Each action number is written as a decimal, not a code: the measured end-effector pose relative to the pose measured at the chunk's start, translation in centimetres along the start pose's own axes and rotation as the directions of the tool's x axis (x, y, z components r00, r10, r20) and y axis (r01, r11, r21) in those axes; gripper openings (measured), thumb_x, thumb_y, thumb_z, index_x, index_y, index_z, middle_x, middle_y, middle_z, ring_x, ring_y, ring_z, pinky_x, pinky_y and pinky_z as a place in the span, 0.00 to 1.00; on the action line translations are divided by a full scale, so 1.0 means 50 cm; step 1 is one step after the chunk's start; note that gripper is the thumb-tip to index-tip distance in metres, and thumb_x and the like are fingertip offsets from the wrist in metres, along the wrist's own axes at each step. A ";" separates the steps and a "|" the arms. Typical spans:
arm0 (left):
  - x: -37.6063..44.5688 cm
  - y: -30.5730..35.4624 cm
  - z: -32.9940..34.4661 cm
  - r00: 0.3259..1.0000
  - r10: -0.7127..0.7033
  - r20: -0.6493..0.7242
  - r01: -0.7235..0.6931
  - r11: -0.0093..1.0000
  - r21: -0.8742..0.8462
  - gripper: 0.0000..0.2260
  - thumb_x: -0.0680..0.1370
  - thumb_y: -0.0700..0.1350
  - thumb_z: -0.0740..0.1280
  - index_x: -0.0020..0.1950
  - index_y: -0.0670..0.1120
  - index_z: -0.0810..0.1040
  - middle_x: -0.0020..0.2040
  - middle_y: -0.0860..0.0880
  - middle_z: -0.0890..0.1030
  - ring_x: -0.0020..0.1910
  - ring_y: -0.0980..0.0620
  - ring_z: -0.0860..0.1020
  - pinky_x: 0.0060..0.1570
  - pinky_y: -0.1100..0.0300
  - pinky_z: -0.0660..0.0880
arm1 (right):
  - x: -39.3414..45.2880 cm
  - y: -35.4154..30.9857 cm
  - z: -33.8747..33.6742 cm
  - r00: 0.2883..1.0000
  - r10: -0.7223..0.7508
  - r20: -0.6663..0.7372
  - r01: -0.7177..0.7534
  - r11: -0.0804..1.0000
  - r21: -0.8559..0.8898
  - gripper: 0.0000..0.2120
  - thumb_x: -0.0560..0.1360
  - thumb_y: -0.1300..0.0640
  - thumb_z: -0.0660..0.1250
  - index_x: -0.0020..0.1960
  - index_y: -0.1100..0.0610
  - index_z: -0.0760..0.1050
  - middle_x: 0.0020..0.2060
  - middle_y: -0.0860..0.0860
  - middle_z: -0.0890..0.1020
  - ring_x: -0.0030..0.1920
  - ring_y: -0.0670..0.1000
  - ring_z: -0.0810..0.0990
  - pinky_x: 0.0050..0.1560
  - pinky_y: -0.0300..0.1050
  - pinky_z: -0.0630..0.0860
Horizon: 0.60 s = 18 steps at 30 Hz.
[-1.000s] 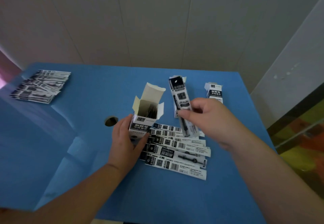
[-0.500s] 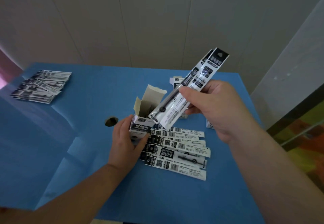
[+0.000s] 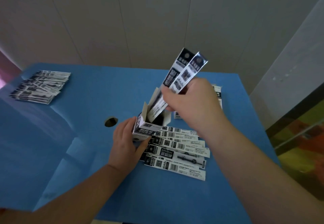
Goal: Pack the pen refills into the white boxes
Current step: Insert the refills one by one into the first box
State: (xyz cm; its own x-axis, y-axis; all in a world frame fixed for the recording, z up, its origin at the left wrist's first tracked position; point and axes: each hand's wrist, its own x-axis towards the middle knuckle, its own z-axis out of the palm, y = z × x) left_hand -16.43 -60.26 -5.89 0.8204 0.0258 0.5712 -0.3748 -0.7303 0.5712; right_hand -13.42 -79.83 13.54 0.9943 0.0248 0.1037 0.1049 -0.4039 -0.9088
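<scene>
White box upright in left grip, right grip pinching refill packets, lower ends inside box

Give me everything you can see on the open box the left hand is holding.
The open box is a small white carton, cardboard by its look, with dark printed panels on its sides. It stands upright on the blue table, top flaps raised, inside dark. The left hand grips its lower part. The right hand is feeding refill packs slantwise into its mouth, lower ends already inside. Its base meets the row of loose packs lying flat.
</scene>
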 end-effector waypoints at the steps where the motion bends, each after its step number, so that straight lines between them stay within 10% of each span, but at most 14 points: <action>1: 0.001 0.002 -0.001 1.000 0.004 -0.007 -0.004 1.000 -0.004 0.31 0.81 0.61 0.66 0.74 0.42 0.65 0.68 0.42 0.71 0.68 0.42 0.70 0.67 0.36 0.73 | -0.006 0.003 0.007 1.000 -0.006 0.029 0.007 0.999 -0.039 0.07 0.74 0.48 0.74 0.42 0.52 0.82 0.32 0.43 0.85 0.30 0.42 0.83 0.31 0.44 0.82; 7: -0.002 -0.006 0.004 0.988 -0.155 0.009 0.155 0.986 -0.059 0.32 0.76 0.41 0.79 0.75 0.35 0.69 0.67 0.38 0.74 0.69 0.39 0.71 0.65 0.31 0.76 | -0.012 0.033 0.002 0.997 -0.072 0.041 0.077 0.988 -0.137 0.32 0.65 0.23 0.64 0.62 0.39 0.74 0.48 0.39 0.80 0.41 0.42 0.80 0.42 0.42 0.77; 11: 0.000 -0.005 0.002 0.979 -0.202 0.034 0.204 0.975 -0.084 0.33 0.74 0.39 0.79 0.76 0.37 0.69 0.69 0.39 0.73 0.71 0.43 0.69 0.68 0.34 0.75 | 0.018 0.096 -0.019 0.995 -0.081 -0.051 0.070 0.978 -0.196 0.20 0.75 0.34 0.64 0.61 0.43 0.77 0.45 0.41 0.80 0.41 0.40 0.78 0.43 0.42 0.75; 18: 0.004 0.001 -0.005 0.960 -0.265 0.086 0.272 0.959 -0.082 0.33 0.76 0.46 0.76 0.77 0.39 0.68 0.70 0.40 0.73 0.72 0.46 0.67 0.73 0.40 0.71 | 0.002 0.235 0.011 0.896 0.142 0.420 0.236 0.649 -0.723 0.21 0.76 0.43 0.71 0.64 0.53 0.77 0.55 0.49 0.77 0.57 0.52 0.76 0.53 0.50 0.76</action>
State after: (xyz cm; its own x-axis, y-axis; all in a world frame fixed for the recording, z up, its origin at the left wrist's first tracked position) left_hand -16.41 -60.13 -5.61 0.9244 0.1599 0.3464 -0.1714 -0.6370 0.7516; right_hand -12.06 -84.07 2.65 0.9141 0.3493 -0.2062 0.2892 -0.9176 -0.2726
